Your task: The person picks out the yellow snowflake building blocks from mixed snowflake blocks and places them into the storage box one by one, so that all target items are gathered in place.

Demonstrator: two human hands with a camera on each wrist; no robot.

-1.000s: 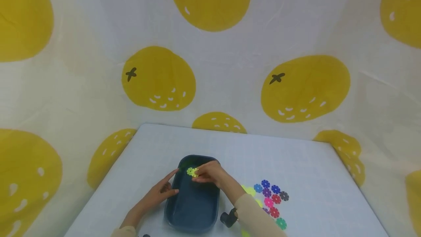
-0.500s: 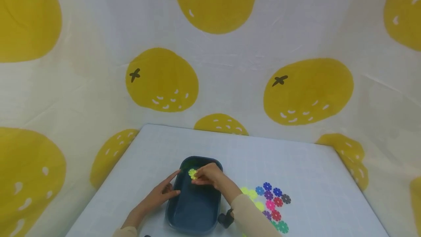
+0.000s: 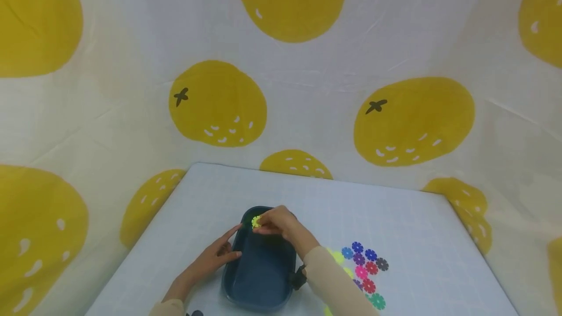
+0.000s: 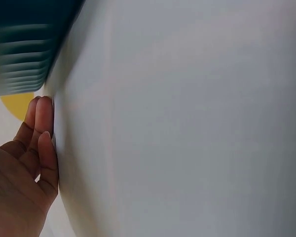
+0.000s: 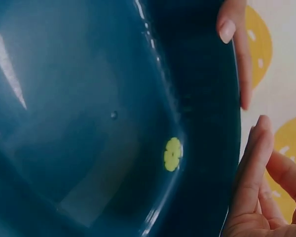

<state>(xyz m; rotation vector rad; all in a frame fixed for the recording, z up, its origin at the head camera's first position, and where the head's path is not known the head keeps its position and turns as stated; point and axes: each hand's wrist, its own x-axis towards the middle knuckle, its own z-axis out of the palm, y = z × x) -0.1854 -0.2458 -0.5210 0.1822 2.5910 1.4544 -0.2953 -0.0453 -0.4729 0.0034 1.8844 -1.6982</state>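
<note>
A deep dark-blue plastic bin [image 3: 263,277] stands on the table, and my left hand [image 3: 215,257] rests its outstretched thumb and index finger against the bin's left rim. Inside the far end of the bin, my right hand [image 3: 281,223] pinches a small yellow-green notched flower disc [image 3: 256,222], mostly covered by the fingertips in the head view. One yellow-green disc [image 5: 172,154] lies at the bottom of the bin in the right wrist view. There, the right thumb and fingers [image 5: 259,163] are close together near the far wall, and the pinched disc is hidden.
Right of the bin lie several loose flower discs in pink, red, blue, purple, green and grey, including a red disc [image 3: 369,285]. Yellow-green ones [image 3: 338,256] are partly hidden by the right sleeve [image 3: 335,282]. The white-covered table [image 3: 417,238] meets a fruit-print cloth [image 3: 307,111].
My right hand has moved slightly toward the bin's far end, with the yellow-green disc at its fingertips. Two overlapping discs showed earlier; one shows there now. The left hand stays on the rim.
</note>
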